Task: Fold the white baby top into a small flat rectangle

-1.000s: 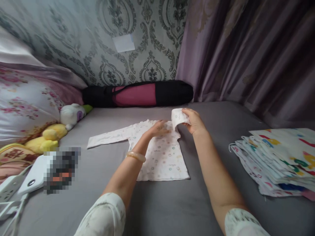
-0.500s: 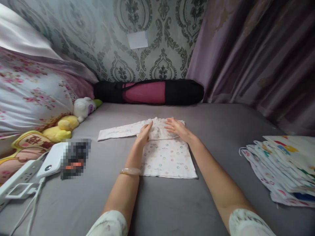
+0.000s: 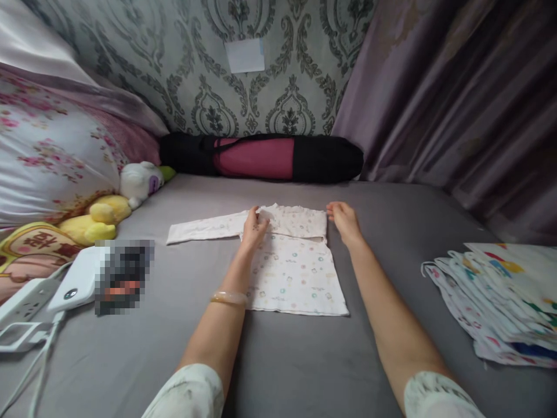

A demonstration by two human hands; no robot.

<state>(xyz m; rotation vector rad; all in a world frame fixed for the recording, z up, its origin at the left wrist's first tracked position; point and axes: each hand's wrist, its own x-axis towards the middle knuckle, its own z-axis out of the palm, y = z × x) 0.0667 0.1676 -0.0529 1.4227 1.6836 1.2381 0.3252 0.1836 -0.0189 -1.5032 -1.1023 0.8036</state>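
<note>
Grey bedsheet (image 3: 278, 360) fills my view, with patterned wallpaper at the far end and a purple curtain (image 3: 456, 104) down the right. On the sheet, in the middle and a bit toward the far side, lies the small printed baby shirt (image 3: 296, 273), flat on its front or back, I cannot tell which.

My left hand (image 3: 255, 226) rests palm-down on the shirt's left shoulder, fingers flat, gripping nothing. My right hand (image 3: 343, 219) sits at the shirt's far right corner, fingers loosely spread and touching the edge of the cloth, also not closed on anything. The right sleeve lies folded across the chest as a band along the top; the left sleeve (image 3: 202, 227) stretches out flat to the left.

I judge the fold is partway: one sleeve is in, one is out. The next move, as I read it, calls for taking the left sleeve near its cuff and laying it across the chest, with one hand pinning the shoulder so the body does not slide.

The shirt's long axis runs near to far, collar at the far end, hem toward me.

A rolled mat bag (image 3: 261, 157) lies along the far wall, plush toys (image 3: 108, 212) sit at left, and a stack of folded printed cloths (image 3: 505, 296) lies at right, well apart from the shirt.
</note>
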